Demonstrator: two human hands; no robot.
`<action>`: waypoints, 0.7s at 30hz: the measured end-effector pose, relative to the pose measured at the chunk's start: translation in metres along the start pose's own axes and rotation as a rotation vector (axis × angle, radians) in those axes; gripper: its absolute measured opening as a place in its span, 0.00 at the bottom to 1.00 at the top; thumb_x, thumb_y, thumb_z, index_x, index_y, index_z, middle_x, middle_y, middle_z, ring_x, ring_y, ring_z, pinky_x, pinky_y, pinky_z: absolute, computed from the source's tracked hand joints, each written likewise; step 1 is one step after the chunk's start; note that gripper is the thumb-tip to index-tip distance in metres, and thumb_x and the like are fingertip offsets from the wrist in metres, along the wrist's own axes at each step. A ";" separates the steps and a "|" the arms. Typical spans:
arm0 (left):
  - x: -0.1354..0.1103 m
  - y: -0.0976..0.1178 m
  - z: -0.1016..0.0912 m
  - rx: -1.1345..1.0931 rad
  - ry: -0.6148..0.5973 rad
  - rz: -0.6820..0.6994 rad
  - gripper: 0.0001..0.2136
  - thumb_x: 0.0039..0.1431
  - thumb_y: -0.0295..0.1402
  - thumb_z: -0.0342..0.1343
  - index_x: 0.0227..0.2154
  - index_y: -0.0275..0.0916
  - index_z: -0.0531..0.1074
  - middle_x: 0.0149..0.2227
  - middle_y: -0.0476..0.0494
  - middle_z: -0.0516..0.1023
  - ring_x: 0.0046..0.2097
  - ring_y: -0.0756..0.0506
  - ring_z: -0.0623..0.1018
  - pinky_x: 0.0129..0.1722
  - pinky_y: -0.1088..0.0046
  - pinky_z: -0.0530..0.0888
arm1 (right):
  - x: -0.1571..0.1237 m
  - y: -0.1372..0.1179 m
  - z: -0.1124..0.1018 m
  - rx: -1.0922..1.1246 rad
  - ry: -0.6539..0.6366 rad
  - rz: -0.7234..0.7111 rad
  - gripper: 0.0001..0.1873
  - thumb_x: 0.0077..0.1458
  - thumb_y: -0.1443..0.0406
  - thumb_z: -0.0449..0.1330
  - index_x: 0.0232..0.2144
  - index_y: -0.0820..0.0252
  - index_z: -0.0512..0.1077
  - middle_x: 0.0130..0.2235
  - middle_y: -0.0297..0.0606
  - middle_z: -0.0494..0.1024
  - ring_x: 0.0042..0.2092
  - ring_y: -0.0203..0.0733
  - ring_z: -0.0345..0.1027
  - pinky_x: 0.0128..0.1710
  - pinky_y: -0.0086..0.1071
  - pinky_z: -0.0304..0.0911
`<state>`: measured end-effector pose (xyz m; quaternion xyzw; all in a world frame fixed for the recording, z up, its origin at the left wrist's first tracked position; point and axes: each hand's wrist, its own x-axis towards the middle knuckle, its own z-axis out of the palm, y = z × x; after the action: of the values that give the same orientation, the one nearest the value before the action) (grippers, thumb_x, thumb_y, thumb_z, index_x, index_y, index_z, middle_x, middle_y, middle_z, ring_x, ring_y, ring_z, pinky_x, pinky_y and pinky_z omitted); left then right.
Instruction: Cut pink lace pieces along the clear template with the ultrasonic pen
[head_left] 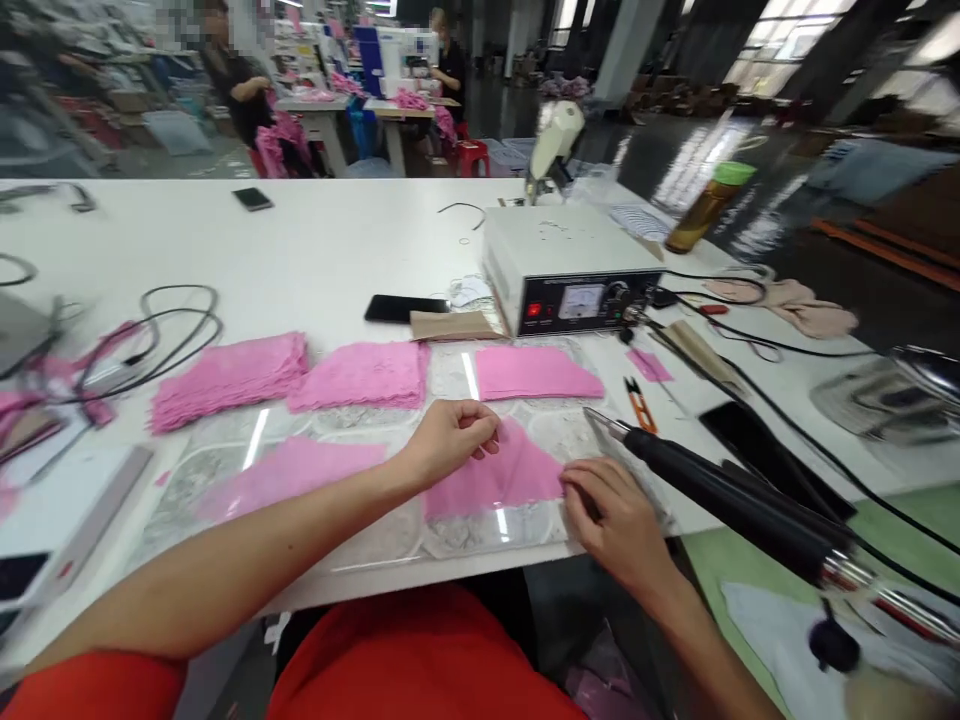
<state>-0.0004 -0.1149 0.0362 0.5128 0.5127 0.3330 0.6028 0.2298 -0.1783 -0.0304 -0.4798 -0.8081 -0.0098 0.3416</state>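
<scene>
At the far left, cables (180, 330) loop over the white table (330, 240). Right of them two stacks (229, 375) of pink cut cloth lie side by side, and a loose pink sheet (292, 470) lies flat on the clear mat (360, 545) in front. A phone (405, 308) lies behind the second stack. The left hand (454, 438) is curled, thumb and fingertips closed on the top edge of a single pink piece (499, 478). The piece lies on the mat near the table's front edge, between the two hands. It looks thin, soft and very light, so it should fold and slide at a touch. An edge or corner is likely the best place to pinch it, with the rest kept flat on the mat. Behind it lie a third pink stack (534, 372) and a control box (570, 265) with a dial. The right hand (616, 522) has its fingertips at the piece's right edge; I cannot tell whether they pinch the cloth or only press on it. Just beyond are orange snips (639, 405), then a black tool (720, 490) lying at a slant, its lead running off right. A bottle (709, 205) stands at the table's far edge.
</scene>
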 end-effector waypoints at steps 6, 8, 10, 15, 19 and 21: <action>-0.047 -0.017 -0.081 -0.282 0.298 -0.079 0.10 0.53 0.35 0.62 0.26 0.33 0.71 0.30 0.42 0.80 0.30 0.51 0.80 0.33 0.77 0.77 | 0.022 -0.008 -0.001 0.057 -0.020 -0.184 0.08 0.57 0.65 0.58 0.39 0.58 0.72 0.37 0.39 0.78 0.40 0.42 0.70 0.44 0.37 0.66; -0.066 -0.024 -0.102 -0.346 0.373 -0.084 0.10 0.53 0.35 0.62 0.27 0.33 0.70 0.30 0.42 0.81 0.31 0.50 0.80 0.34 0.77 0.78 | 0.036 -0.024 0.007 0.135 -0.052 -0.238 0.07 0.57 0.65 0.58 0.39 0.57 0.72 0.36 0.37 0.78 0.40 0.40 0.71 0.43 0.35 0.67; -0.083 -0.030 -0.118 -0.394 0.426 -0.082 0.09 0.54 0.33 0.62 0.28 0.33 0.70 0.29 0.42 0.81 0.31 0.50 0.81 0.34 0.78 0.78 | 0.050 -0.045 0.021 0.192 -0.093 -0.282 0.07 0.57 0.66 0.57 0.39 0.56 0.72 0.35 0.37 0.78 0.38 0.39 0.71 0.40 0.34 0.68; -0.109 -0.044 -0.136 -0.529 0.490 -0.091 0.07 0.56 0.30 0.61 0.29 0.33 0.69 0.28 0.42 0.81 0.32 0.49 0.82 0.33 0.77 0.79 | 0.069 -0.090 0.060 0.199 -0.263 -0.347 0.04 0.56 0.65 0.57 0.35 0.57 0.72 0.33 0.38 0.77 0.35 0.41 0.71 0.34 0.34 0.67; -0.109 -0.049 -0.138 -0.569 0.464 -0.069 0.06 0.58 0.29 0.60 0.28 0.33 0.69 0.29 0.43 0.80 0.32 0.49 0.82 0.34 0.76 0.79 | 0.074 -0.107 0.075 0.123 -0.332 -0.400 0.04 0.55 0.64 0.58 0.33 0.58 0.71 0.33 0.40 0.76 0.35 0.41 0.69 0.33 0.34 0.65; -0.106 -0.048 -0.140 -0.574 0.445 -0.041 0.07 0.58 0.29 0.59 0.27 0.33 0.69 0.29 0.44 0.80 0.31 0.50 0.81 0.35 0.76 0.79 | 0.076 -0.110 0.079 0.105 -0.346 -0.434 0.03 0.56 0.66 0.57 0.32 0.58 0.71 0.31 0.39 0.75 0.33 0.39 0.68 0.31 0.32 0.64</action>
<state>-0.1678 -0.1862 0.0264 0.2273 0.5272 0.5545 0.6025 0.0779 -0.1521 -0.0138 -0.2716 -0.9377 0.0412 0.2128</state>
